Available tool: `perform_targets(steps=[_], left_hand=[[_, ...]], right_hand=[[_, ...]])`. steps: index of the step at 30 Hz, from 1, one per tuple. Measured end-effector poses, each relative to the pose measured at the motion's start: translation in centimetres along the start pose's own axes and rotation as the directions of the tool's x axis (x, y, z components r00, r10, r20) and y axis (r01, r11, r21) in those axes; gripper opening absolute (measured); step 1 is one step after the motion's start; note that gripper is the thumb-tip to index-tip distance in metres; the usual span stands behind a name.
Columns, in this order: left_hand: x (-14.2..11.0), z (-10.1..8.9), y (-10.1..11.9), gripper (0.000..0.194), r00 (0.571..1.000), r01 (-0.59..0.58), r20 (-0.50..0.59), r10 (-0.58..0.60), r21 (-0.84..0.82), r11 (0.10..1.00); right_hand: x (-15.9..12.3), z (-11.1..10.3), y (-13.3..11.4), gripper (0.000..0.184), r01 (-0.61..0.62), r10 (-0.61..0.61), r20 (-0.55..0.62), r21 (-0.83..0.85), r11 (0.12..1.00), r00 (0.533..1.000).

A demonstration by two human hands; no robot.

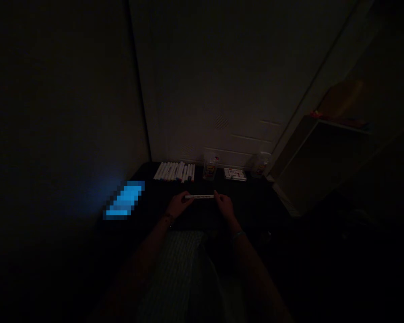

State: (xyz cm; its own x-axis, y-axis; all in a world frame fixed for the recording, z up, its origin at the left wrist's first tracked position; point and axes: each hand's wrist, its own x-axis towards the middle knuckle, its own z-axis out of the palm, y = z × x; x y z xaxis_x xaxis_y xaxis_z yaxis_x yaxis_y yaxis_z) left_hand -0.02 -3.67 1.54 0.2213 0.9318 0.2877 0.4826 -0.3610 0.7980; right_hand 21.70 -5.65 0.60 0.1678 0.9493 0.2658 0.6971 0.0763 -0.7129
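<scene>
A white marker [204, 196] with dark print along its barrel lies level between my two hands, over the dark tabletop [202, 217]. My left hand [179, 204] grips its left end between thumb and fingers. At the other end, my right hand [225, 206] is closed on it, the thumb pointing up along the tip. Beyond them, a row of white markers [173, 172] lies side by side at the back left. A flat stack of white markers [234, 174] sits at the back right. The room is very dark, so fine detail is lost.
Two clear plastic containers with labels, one [210, 167] near the middle and one [261, 165] at right, stand against the wall. A glowing blue pixelated screen [125, 200] is at the table's left edge. A shelf unit [306, 152] rises on the right.
</scene>
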Motion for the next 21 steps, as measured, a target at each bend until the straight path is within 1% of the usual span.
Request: perform_targets(steps=[5,9,15,21], left_hand=[[0.18,-0.12,-0.33,0.024,0.999,-0.036,-0.004,0.036,0.029,0.999],[0.23,-0.06,-0.47,0.022,1.0,-0.031,0.0,0.031,0.036,0.999],[0.11,0.29,-0.77,0.027,0.999,-0.045,-0.001,0.045,0.02,0.999],[0.2,0.4,-0.98,0.027,1.0,-0.021,0.011,0.021,0.042,0.999]], right_hand=[[0.01,0.01,0.12,0.059,0.002,-0.002,0.005,0.0,1.0,1.0],[-0.09,-0.04,0.08,0.058,0.024,-0.024,-0.004,0.001,1.0,1.0],[-0.15,-0.15,-0.12,0.058,0.015,-0.015,0.0,-0.011,1.0,1.0],[-0.1,-0.16,-0.27,0.058,-0.005,0.005,0.01,-0.002,1.0,1.0]])
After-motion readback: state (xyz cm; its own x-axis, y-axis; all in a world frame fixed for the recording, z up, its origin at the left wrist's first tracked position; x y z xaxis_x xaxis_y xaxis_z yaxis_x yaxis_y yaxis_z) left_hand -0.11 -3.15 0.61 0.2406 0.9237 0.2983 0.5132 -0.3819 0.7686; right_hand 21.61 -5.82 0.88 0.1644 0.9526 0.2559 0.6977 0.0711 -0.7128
